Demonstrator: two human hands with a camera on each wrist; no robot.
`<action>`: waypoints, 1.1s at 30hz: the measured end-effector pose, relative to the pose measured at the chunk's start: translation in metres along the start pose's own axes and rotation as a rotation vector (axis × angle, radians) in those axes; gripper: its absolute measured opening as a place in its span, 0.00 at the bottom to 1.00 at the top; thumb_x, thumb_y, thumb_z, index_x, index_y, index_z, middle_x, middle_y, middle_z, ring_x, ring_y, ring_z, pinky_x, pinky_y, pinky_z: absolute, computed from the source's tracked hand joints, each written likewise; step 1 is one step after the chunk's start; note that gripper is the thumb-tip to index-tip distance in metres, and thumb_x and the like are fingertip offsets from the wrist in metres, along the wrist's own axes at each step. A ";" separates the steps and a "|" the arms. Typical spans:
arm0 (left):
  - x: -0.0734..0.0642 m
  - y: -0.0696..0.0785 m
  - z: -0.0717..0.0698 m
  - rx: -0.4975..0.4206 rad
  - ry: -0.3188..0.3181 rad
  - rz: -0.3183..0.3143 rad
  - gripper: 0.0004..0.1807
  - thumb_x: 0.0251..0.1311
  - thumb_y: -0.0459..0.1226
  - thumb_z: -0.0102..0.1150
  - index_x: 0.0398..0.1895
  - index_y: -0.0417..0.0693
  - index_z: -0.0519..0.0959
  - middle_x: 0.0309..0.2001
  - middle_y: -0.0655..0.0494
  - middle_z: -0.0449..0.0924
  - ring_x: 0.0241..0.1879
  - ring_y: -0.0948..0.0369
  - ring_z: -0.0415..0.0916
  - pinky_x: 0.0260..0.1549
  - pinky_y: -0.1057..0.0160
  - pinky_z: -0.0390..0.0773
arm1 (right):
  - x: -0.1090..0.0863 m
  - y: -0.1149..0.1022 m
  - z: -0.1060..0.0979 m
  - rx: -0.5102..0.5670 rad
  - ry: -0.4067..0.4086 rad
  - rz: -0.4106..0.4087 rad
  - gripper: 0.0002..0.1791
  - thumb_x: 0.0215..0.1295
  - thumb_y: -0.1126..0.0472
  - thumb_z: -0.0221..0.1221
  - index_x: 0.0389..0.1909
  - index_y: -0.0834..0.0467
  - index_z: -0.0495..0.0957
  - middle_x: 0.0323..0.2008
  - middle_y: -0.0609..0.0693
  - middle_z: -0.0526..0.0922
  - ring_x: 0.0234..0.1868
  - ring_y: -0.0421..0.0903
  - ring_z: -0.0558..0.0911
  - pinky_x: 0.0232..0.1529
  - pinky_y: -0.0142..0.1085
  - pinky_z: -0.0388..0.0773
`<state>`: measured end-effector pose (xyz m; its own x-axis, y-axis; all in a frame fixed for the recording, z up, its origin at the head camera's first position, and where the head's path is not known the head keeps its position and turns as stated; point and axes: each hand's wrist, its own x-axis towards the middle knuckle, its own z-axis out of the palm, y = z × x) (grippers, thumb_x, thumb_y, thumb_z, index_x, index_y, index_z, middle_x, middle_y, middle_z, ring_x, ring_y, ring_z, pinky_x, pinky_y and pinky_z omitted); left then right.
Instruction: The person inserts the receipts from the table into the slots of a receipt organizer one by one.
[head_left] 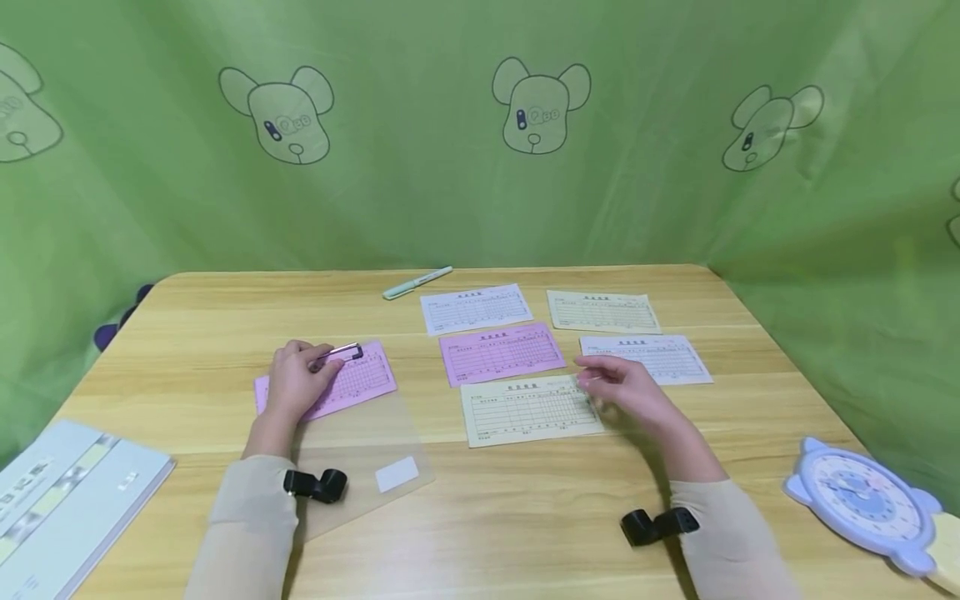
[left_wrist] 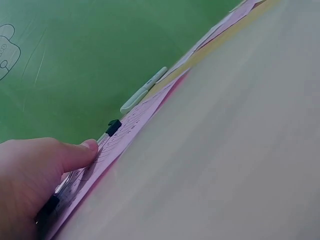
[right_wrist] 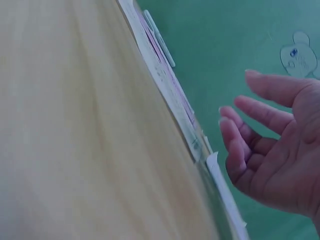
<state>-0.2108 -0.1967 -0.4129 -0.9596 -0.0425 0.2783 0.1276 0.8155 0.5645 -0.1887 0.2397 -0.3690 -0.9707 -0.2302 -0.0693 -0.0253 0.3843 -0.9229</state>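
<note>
My left hand (head_left: 311, 367) grips the metal clip (head_left: 343, 352) at the top of a clear clipboard (head_left: 367, 446), thumb pressed on the clip's wire. A pink form (head_left: 360, 379) lies under the clip. The left wrist view shows the thumb (left_wrist: 75, 152) on the clip (left_wrist: 111, 127) over the pink form (left_wrist: 135, 120). My right hand (head_left: 596, 382) hovers with relaxed fingers at the right edge of a yellow form (head_left: 525, 410) and holds nothing. In the right wrist view the right hand (right_wrist: 265, 145) is spread above the table, apart from the papers (right_wrist: 172, 100).
Several other forms lie at the middle back: white (head_left: 475, 308), yellow (head_left: 602, 311), pink (head_left: 500, 352), white (head_left: 652, 358). A pale green pen (head_left: 417, 282) lies behind them. A book (head_left: 67, 500) sits front left, a toy clock (head_left: 862, 504) front right. Green curtain surrounds the table.
</note>
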 end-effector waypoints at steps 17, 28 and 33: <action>0.001 0.000 -0.001 -0.008 -0.009 -0.009 0.20 0.52 0.42 0.56 0.45 0.37 0.75 0.39 0.40 0.67 0.41 0.47 0.60 0.39 0.50 0.59 | 0.001 0.023 0.004 -0.426 -0.012 -0.089 0.27 0.45 0.63 0.64 0.48 0.66 0.71 0.21 0.49 0.67 0.24 0.45 0.65 0.25 0.33 0.63; 0.001 -0.002 -0.001 -0.010 -0.030 -0.028 0.21 0.53 0.42 0.55 0.47 0.37 0.74 0.41 0.40 0.67 0.42 0.47 0.60 0.40 0.50 0.59 | -0.001 0.020 0.007 -0.479 -0.013 -0.117 0.25 0.45 0.65 0.63 0.47 0.66 0.72 0.21 0.48 0.66 0.25 0.45 0.65 0.27 0.35 0.63; 0.001 -0.002 0.000 -0.010 -0.018 -0.014 0.21 0.52 0.42 0.56 0.46 0.37 0.74 0.40 0.40 0.67 0.41 0.46 0.60 0.40 0.50 0.59 | -0.001 0.020 0.007 -0.484 -0.023 -0.094 0.28 0.46 0.64 0.63 0.51 0.67 0.69 0.21 0.49 0.66 0.25 0.45 0.65 0.26 0.35 0.62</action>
<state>-0.2122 -0.1984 -0.4133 -0.9658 -0.0434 0.2558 0.1161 0.8092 0.5759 -0.1869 0.2415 -0.3901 -0.9534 -0.3015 -0.0075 -0.2259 0.7306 -0.6443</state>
